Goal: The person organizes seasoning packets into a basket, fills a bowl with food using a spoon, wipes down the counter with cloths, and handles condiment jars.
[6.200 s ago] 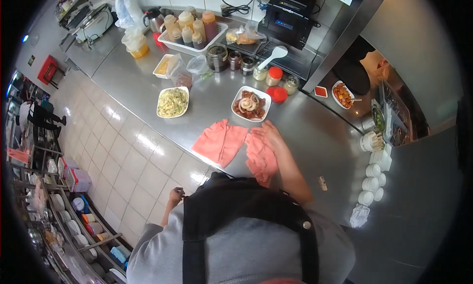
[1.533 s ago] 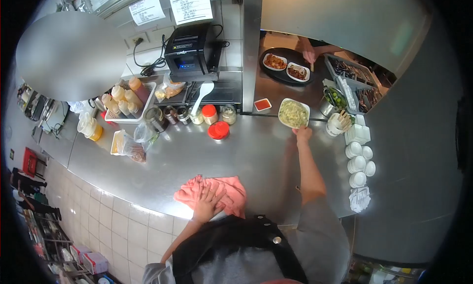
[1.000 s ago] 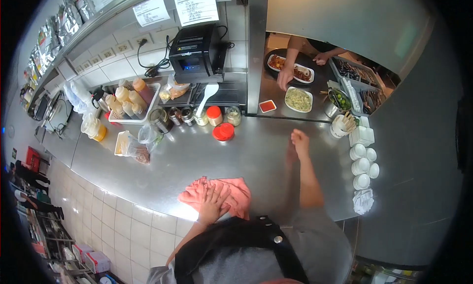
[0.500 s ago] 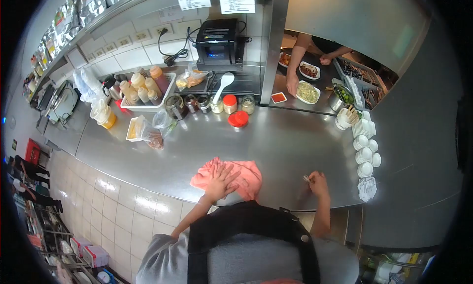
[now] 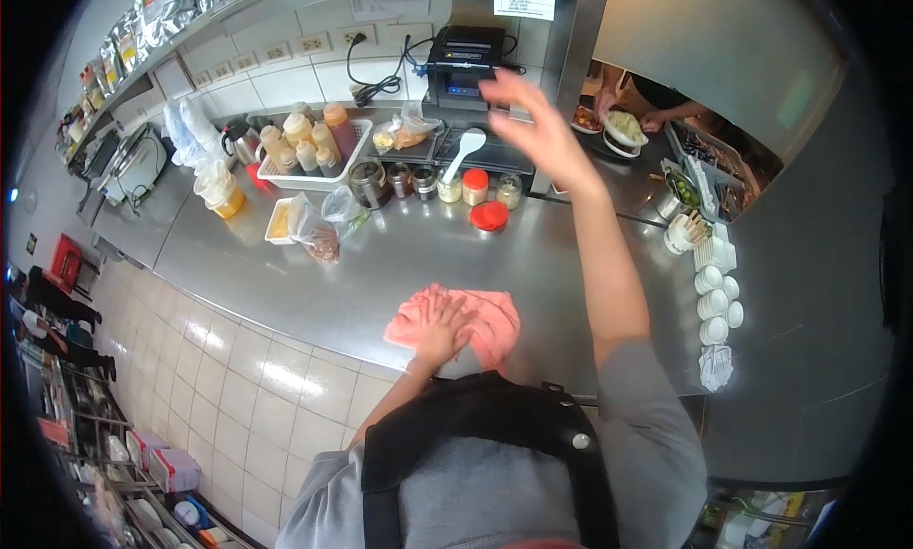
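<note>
Pink cloth [image 5: 496, 313] is on the steel counter [image 5: 533, 254], on the person's side of the printer [image 5: 463, 66] and well apart from it, near the counter edge. Should handle light and limp: no stiffness, nothing to break, drapes wherever it's pushed. Dampness can't be told; if wet, expect more drag and weight. Best hold: flat palm for pressing, or pinch a raised fold or the loose right-hand corner for lifting. Left hand [image 5: 441, 332] is on top of it, palm down, fingers spread, pressing rather than gripping. Right hand [image 5: 542, 135] is up in front of the printer's right side, blurred, fingers loose and apart, nothing visible in it. Vs half a second ago: right hand was low over the counter right of the cloth, pinching something small and pale; now it's raised by the printer and that bit isn't visible. Left hand and cloth look unchanged. Right of the printer, past the post, the bowl of pale green food [image 5: 625, 127] has gone from beside the sauce dish to further back, between a co-worker's hands [image 5: 606, 100].
</note>
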### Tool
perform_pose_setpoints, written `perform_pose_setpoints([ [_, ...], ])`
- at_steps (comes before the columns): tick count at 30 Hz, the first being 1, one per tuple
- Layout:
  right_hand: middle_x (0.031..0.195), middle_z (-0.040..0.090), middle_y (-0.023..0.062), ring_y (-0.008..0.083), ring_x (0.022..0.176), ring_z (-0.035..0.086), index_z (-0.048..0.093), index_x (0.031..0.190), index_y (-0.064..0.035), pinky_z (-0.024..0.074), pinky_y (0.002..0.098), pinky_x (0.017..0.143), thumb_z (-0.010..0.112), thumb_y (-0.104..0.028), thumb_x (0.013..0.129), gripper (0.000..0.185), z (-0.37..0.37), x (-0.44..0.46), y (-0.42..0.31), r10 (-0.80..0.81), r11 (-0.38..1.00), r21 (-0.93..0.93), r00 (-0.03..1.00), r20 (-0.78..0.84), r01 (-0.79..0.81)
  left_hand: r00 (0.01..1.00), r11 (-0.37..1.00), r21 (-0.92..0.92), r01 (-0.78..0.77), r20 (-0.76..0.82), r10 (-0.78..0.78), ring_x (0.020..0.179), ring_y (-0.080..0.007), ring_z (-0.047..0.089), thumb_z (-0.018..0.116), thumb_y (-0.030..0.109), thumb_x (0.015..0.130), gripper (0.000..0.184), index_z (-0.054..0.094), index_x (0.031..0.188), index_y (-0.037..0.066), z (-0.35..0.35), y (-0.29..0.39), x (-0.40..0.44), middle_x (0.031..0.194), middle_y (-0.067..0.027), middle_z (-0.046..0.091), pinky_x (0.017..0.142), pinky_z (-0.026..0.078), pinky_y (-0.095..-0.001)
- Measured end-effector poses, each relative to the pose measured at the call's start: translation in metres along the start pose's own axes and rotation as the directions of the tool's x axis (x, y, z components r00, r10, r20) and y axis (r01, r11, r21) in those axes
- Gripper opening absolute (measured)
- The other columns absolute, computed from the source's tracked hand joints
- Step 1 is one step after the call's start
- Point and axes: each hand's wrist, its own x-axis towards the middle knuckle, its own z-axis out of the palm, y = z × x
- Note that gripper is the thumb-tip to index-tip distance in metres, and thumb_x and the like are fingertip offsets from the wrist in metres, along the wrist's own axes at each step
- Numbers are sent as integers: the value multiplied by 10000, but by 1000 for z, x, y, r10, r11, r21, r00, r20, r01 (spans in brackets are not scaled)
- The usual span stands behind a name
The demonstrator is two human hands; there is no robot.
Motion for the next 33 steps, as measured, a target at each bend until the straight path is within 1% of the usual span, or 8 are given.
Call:
perform_pose_setpoints([
  [3, 1399, 540, 91, 213, 1285, 490, 554, 1375, -47, 431, 372, 1062, 625, -261, 971, 463, 13, 91, 7, 108, 866, 496, 993, -49, -70, 989, 991, 8, 135, -60, -134, 1464, -375, 293, 650, 397, 869, 543, 573, 1395, 289, 5, -34, -11, 1499, -55, 479, 1173, 105, -663],
  [6, 1622, 209, 166, 307, 1505, 179, 282, 1564, -85, 216, 476, 1198, 598, -324, 1008, 682, 22, 137, 22, 164, 728, 671, 986, 25, -138, 924, 921, 170, 351, -223, -311, 1464, -389, 287, 619, 400, 896, 528, 560, 1408, 284, 0, -74, -21, 1514, -68, 466, 1179, 90, -653],
  [8, 1345, 573, 66, 196, 1221, 534, 552, 1373, -28, 446, 382, 1037, 596, -207, 982, 432, 37, 138, 30, 183, 548, 836, 973, -143, 20, 893, 880, 220, 422, -268, -361, 1466, -389, 284, 606, 399, 907, 526, 549, 1417, 285, 0, -104, -28, 1517, -70, 462, 1180, 84, -651],
  [14, 825, 552, -55, 64, 753, 501, 655, 1079, -41, 430, 252, 684, 585, -283, 1016, 260, 101, -65, 80, 512, 715, 535, 858, 39, -451, 784, 781, 132, 611, -240, -573, 1478, -396, 249, 581, 377, 918, 559, 498, 1456, 250, -14, -122, -31, 1552, -112, 409, 1178, 89, -646],
  [18, 969, 628, 6, 95, 860, 575, 617, 1282, 0, 481, 259, 715, 596, -194, 972, 366, 142, -263, 136, 846, 466, 228, 506, 167, -855, 832, 849, 94, 520, -281, -478, 1468, -392, 261, 646, 143, 811, 624, 507, 1419, 121, -32, -67, -7, 1545, -162, 389, 1201, 156, -565],
  [23, 1244, 624, 137, 193, 1086, 599, 500, 1415, 26, 529, 319, 892, 604, -149, 971, 489, 154, -354, 113, 866, 407, 313, 472, 165, -858, 996, 985, -172, -13, -86, -2, 1365, -338, 436, 645, 198, 888, 375, 624, 1254, 118, 3, -11, 31, 1371, -108, 559, 1158, 261, -570],
  [31, 977, 691, 96, 176, 884, 651, 555, 1331, 1, 521, 308, 744, 554, -131, 980, 374, 163, -365, 118, 896, 388, 227, 423, 131, -893, 983, 950, -282, 132, 163, -89, 1391, -249, 420, 733, 226, 842, 444, 620, 1266, 162, 26, 14, 43, 1396, -4, 545, 1165, 252, -596],
  [33, 795, 679, 95, 226, 738, 665, 593, 1249, -103, 501, 357, 665, 538, -135, 959, 296, 150, -343, 92, 876, 481, -109, 482, 19, -870, 972, 940, -302, 158, 214, -95, 1413, -227, 399, 744, 223, 834, 468, 616, 1282, 179, 27, 10, 43, 1409, 12, 532, 1190, 230, -574],
])
